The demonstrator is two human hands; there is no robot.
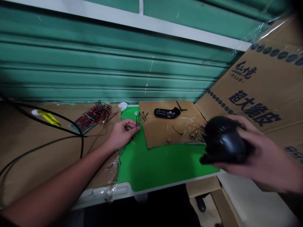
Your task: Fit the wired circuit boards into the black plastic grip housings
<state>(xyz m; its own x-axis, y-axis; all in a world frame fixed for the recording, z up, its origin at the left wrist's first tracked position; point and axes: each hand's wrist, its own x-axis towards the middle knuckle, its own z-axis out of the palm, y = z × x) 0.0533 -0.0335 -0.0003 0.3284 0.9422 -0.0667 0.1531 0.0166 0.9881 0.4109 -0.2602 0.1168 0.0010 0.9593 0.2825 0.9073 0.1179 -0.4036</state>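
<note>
My left hand [123, 133] is closed in a pinch over the green tabletop [163, 167]. Between its fingertips is a small wired circuit board [138, 122], with thin red and black leads standing up from it. On the right, my right hand [258, 148] wraps around a glossy black plastic housing [224, 140], raised above the table's right end and blurred; its exact kind is unclear. A black curved shell [167, 113] with wires inside lies on the cardboard sheet [158, 135] at the back.
A bundle of wired circuit boards [92, 118] lies on the left cardboard [99, 164], near a yellow tube [48, 117] and looping black cables [81, 142]. Loose wired parts [196, 132] sit behind the held housing. A printed carton [258, 78] stands at right; an open box [213, 195] is below.
</note>
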